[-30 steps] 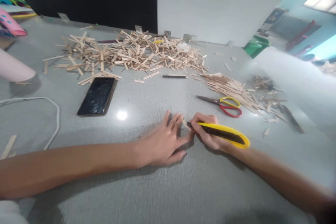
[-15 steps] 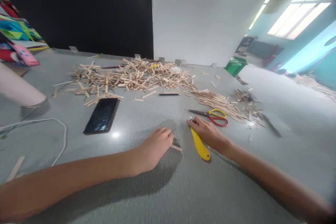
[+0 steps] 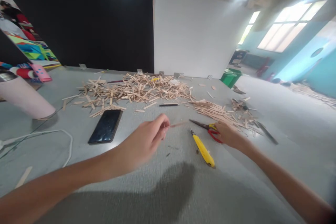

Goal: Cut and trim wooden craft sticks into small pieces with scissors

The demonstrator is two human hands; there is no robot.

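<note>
Raised over the middle of the table, my left hand [image 3: 147, 140] pinches one end of a thin wooden stick [image 3: 178, 124], which points to the right and looks blurred. My right hand [image 3: 229, 134] is closed around the red and yellow handles of the scissors [image 3: 201, 124], whose dark blades point left. Just in front of the scissors lies a yellow box cutter [image 3: 203, 150], apart from both hands. A black pencil or pen [image 3: 169, 105] rests behind my left hand.
Loose wooden sticks [image 3: 136, 89] form a heap at the back, with a flatter stack [image 3: 210, 109] to its right. A phone [image 3: 105, 126], a white cable [image 3: 70, 147] and a pale pink bottle [image 3: 31, 98] occupy the left. At the right lies a long blade-like strip [image 3: 267, 133].
My right hand has left the box cutter on the table and moved right onto the scissors' handles. My left hand has lifted off the table with the stick. The view has tilted up.
</note>
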